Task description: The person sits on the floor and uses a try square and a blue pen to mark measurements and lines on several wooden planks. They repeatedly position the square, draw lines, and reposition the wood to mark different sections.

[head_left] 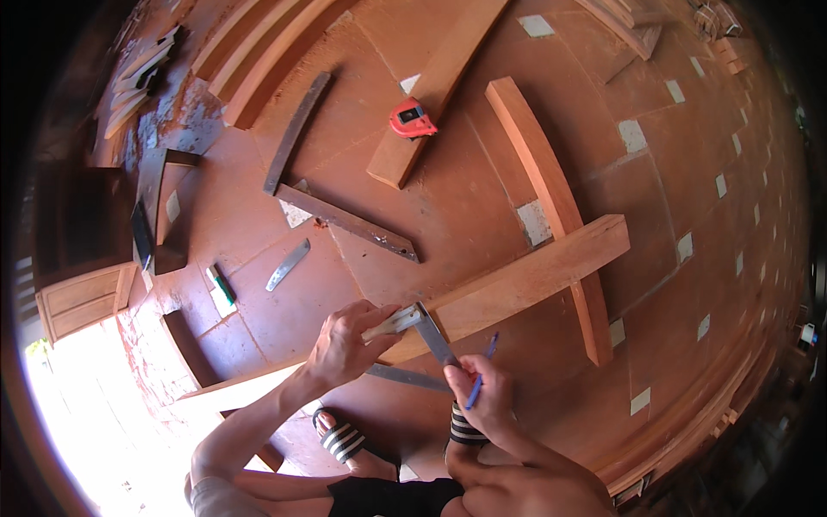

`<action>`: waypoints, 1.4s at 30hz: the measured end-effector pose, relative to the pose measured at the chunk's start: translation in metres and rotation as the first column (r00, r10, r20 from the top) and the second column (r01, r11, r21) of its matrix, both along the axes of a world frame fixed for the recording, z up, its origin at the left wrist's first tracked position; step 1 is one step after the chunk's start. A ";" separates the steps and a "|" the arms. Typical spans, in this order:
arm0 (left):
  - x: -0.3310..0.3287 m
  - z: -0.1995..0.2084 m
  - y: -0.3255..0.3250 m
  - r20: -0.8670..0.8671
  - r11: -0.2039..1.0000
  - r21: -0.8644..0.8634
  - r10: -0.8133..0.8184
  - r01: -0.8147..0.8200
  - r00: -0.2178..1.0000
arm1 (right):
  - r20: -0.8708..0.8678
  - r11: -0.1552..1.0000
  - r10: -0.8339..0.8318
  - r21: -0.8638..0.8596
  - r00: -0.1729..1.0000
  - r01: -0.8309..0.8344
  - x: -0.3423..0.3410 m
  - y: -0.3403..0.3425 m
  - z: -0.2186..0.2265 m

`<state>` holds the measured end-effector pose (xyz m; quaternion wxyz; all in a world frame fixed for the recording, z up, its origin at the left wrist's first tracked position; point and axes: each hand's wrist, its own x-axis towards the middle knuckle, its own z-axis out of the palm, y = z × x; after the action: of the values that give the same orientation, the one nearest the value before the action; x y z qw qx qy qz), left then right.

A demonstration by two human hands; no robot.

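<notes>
A long wooden beam (534, 269) runs slantwise in front of me. My left hand (346, 341) is closed around the light-coloured stock of a try square (438, 338), against the beam. The square's dark blade lies across the timber toward my right hand (484, 389). Those right fingers pinch the blade's end while also keeping hold of a blue pencil (479, 384), its shaft slanting up and out past the fingers. Beneath the beam's right part lies a curved wooden piece (546, 188). What supports the beam near my hands is partly hidden.
A red tape measure (412, 119) rests on a plank (398, 164) farther off. Dark angled wood (345, 222), a loose metal blade (289, 264) and a green-edged tool (221, 284) lie on the tiled floor. Curved timbers (267, 52) are grouped far left. My sandalled feet stand close below the beam.
</notes>
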<state>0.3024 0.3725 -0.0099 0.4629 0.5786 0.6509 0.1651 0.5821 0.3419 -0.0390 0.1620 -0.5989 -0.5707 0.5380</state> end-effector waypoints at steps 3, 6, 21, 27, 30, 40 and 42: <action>0.001 -0.002 0.007 -0.020 1.000 0.009 0.006 -0.005 1.000 | -0.072 0.985 -0.121 0.111 0.990 0.129 0.020 0.011 0.011; 0.000 -0.003 0.011 -0.024 1.000 -0.001 0.015 -0.015 1.000 | -0.167 0.938 -0.283 0.158 0.944 0.309 0.035 0.028 0.030; 0.016 -0.008 0.011 0.030 0.999 -0.001 0.043 -0.043 0.999 | -0.265 0.973 -0.033 0.211 0.964 0.091 -0.009 0.080 0.029; 0.016 -0.008 0.013 0.028 0.999 0.007 0.041 -0.042 0.999 | -0.259 0.987 -0.061 0.131 0.964 0.098 -0.014 0.075 0.024; 0.017 -0.008 0.012 0.022 0.999 -0.005 0.048 -0.048 0.999 | -0.242 0.981 -0.010 0.185 0.970 0.056 -0.014 0.078 0.025; 0.017 -0.009 0.012 0.039 0.998 0.028 0.047 -0.048 0.998 | -0.180 0.973 0.002 0.227 0.984 0.039 -0.019 0.085 0.032; 0.017 -0.008 0.012 0.045 0.998 0.035 0.049 -0.050 0.998 | -0.182 0.978 0.000 0.206 0.983 0.038 -0.020 0.085 0.033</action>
<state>0.3196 0.3850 -0.0183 0.4624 0.5667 0.6516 0.2010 0.5621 0.4272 -0.0056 0.2802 -0.5329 -0.6009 0.5258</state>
